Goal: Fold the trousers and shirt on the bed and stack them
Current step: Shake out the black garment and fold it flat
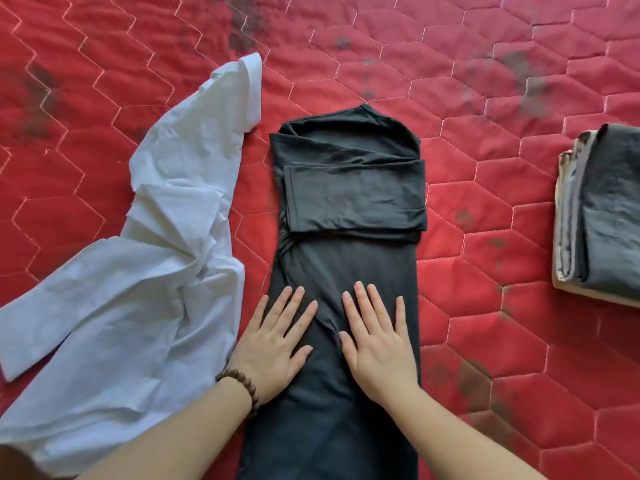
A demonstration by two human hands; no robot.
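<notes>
Black shirt [346, 209] laid flat in a long strip at centre of the red quilted bedcover [485, 98], neckline at the far end, both sleeves folded across the chest. Left hand [277, 336] pressed palm-down on the lower half of the black shirt, fingers straight and spread, gripping nothing. Right hand [377, 341] pressed flat just beside it on the same cloth, fingers likewise extended, nothing held. Beaded bracelet [242, 388] noted on the left wrist. White garment [138, 271] lying crumpled and unfolded immediately left of the black shirt, edge touching or nearly touching it; type of garment not determinable. Stack of folded clothes [599, 216], grey on top, well to the right of the black shirt, partly cut off by the frame edge.
</notes>
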